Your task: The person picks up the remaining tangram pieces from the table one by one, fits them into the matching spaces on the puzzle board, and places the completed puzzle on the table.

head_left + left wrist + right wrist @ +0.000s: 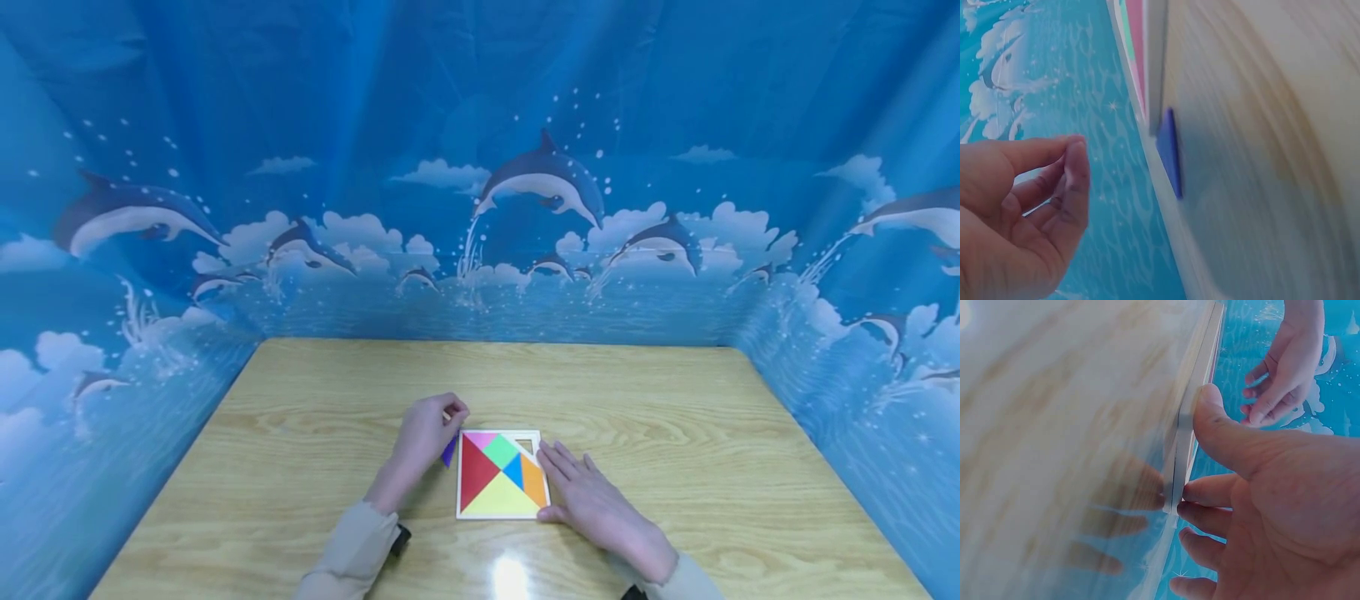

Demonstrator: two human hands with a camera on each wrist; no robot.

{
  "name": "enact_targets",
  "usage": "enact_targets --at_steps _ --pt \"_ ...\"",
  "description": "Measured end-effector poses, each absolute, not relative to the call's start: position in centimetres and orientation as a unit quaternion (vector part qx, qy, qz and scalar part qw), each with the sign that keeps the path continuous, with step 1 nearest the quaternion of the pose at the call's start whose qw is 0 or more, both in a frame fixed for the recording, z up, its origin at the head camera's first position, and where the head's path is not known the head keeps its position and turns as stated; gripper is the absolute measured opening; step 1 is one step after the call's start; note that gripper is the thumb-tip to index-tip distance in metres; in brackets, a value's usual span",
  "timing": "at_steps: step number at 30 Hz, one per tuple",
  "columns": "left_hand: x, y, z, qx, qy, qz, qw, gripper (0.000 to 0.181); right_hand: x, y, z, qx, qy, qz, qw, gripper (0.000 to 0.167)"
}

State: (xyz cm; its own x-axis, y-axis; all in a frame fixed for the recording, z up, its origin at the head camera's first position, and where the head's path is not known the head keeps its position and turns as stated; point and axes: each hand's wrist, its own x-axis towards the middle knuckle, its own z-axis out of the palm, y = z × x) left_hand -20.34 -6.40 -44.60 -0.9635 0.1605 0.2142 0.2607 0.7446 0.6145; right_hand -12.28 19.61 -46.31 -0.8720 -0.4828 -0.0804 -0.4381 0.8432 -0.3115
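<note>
A square tangram board [459, 479] with a white rim lies on the table. Red, yellow, green, pink, blue and orange pieces fill most of it; a bare wood-coloured recess shows at its upper right. Just off its left edge lies a purple triangle piece [449, 452], partly covered by my left hand [431, 429] in the head view. That hand hovers above the table, thumb and index tips together, nothing visible between them; the left wrist view shows it apart from the purple triangle. My right hand [588, 500] rests against the board's right edge, fingers extended, thumb by the lower right corner.
The wood-grain table [337, 375] extends around the board on every side. A blue curtain [420, 100] printed with dolphins and clouds stands along the back and both sides. Light reflects off the table's surface near the front.
</note>
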Motion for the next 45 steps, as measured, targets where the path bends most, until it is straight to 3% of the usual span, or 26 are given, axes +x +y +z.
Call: enact_targets --at_steps 6,13,20,28,35,45 --pt "-20.2 -7.9 -45.2 -0.104 -0.952 -0.278 0.068 0.017 -12.3 19.7 -46.2 -0.242 0.957 -0.141 0.08 0.083" --pt "-19.9 -8.1 -45.6 -0.09 -0.979 -0.182 0.009 0.037 -12.3 19.7 -46.3 -0.238 0.956 -0.146 0.084 0.083" --pt "-19.9 -7.6 -45.4 -0.073 -0.986 -0.15 -0.013 0.046 -12.3 19.7 -46.2 -0.24 0.956 -0.147 0.081 0.083" --pt "-20.2 -7.6 -45.3 -0.064 -0.983 -0.172 -0.028 0.033 -12.3 19.7 -46.1 -0.239 0.956 -0.149 0.084 0.083" --pt "-20.7 -8.1 -45.5 -0.092 -0.971 -0.218 0.013 0.006 -12.2 19.8 -46.1 -0.245 0.954 -0.151 0.083 0.083" --pt "-21.5 -8.0 -44.8 -0.094 -0.95 -0.295 0.034 0.014 -12.1 19.7 -46.1 -0.25 0.954 -0.148 0.077 0.082"
